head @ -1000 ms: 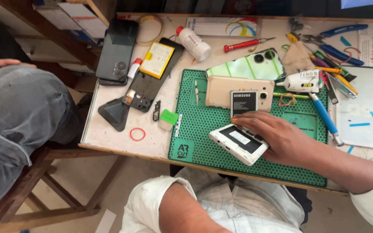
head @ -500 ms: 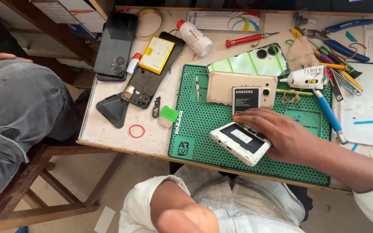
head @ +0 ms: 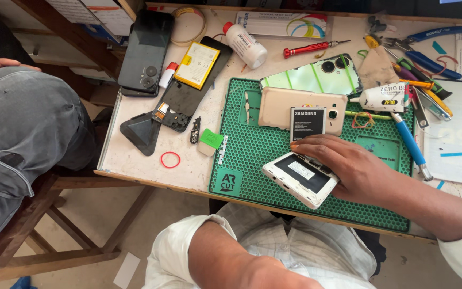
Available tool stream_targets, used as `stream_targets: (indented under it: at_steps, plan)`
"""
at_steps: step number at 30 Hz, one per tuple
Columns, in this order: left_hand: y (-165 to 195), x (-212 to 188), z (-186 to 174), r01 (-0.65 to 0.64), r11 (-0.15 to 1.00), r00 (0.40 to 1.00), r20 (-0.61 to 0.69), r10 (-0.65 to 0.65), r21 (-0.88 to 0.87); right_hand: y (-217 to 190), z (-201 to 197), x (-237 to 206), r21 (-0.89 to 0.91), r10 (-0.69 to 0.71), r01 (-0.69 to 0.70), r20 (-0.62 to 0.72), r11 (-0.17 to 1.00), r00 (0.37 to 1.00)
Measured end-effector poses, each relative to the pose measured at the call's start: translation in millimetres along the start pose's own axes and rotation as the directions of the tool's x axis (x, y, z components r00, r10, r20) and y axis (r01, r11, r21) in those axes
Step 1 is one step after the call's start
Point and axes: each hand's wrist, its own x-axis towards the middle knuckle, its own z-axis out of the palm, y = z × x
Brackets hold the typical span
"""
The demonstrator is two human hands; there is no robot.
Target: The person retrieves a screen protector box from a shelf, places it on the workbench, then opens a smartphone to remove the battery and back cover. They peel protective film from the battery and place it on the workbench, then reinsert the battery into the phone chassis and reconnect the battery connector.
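Observation:
My right hand (head: 351, 166) lies on a white phone (head: 299, 177) with its back open, gripping its right edge on the green mat (head: 252, 152). My fingertips reach toward a black battery (head: 307, 124), which rests on a gold phone cover (head: 276, 104). A pale green phone (head: 308, 77) lies face down behind that. Only my left forearm (head: 231, 262) shows, at the bottom; the left hand is out of view.
On the left of the table lie a black phone (head: 146, 51), a yellow battery (head: 197, 64) on an opened black phone (head: 180, 104), and a red rubber band (head: 170, 159). A white bottle (head: 246, 45), a red screwdriver (head: 308, 49), a glue tube (head: 383, 99) and pliers (head: 429, 37) lie behind. Another person's jeans-clad knee (head: 22, 123) is at left.
My right hand stays on the white phone, which has barely shifted. The view has drifted slightly.

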Motion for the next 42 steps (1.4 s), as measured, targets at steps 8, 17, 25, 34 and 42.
stream_targets:
  at_steps: [8, 17, 25, 34, 42]
  plan:
    - [40, -23, -59, -0.001, 0.834, 0.719, -0.58, 0.384, 0.551, -1, -2, -2, 0.059, -0.078, 0.079, -0.017, 0.995, 0.997]
    - [22, -8, -62, 0.314, 0.65, 0.732, -0.612, 0.298, 0.692, 5, 8, -6, 0.111, -0.285, 0.276, 0.078, 0.955, 0.955]
    - [18, -9, -66, 0.375, 0.556, 0.723, -0.609, 0.327, 0.742, -7, -15, 6, -0.164, -0.145, 0.144, 0.009, 0.976, 0.989]
    - [7, -12, -64, 0.375, 0.619, 0.72, -0.637, 0.273, 0.69, 1, -60, -8, -0.393, 0.352, -0.338, -0.037, 0.855, 0.935]
    - [9, -17, -66, 0.414, 0.573, 0.744, -0.626, 0.234, 0.707, 1, -34, 6, -0.511, 0.598, -0.485, 0.075, 0.71, 0.798]
